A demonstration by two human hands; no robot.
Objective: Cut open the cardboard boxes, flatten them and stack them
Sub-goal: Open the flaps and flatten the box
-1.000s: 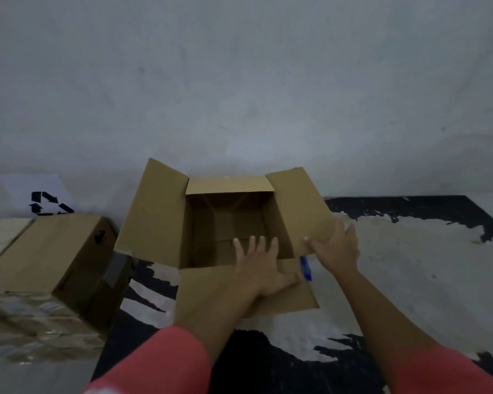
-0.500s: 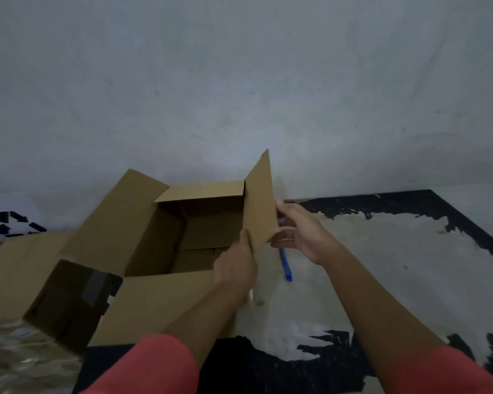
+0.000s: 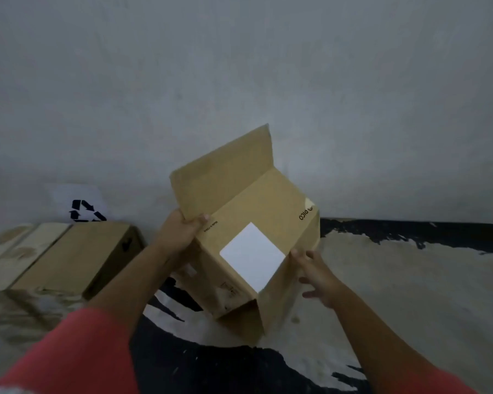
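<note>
The left grip [image 3: 180, 234] holds the cardboard box [image 3: 268, 200] by a top corner; the right grip [image 3: 315, 273] rests open on its side. The box is tipped over the middle of the floor [image 3: 410, 280]. Best turn it slowly, steadying both sides.

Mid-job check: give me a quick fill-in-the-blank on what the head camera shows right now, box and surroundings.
The left hand grips the tilted cardboard box beside its raised ____.
The square label on the box is ____.
The sheet on the wall shows a black ____ symbol.
The second box lies on the person's ____ side.
Missing: flap; white; recycling; left.
</note>
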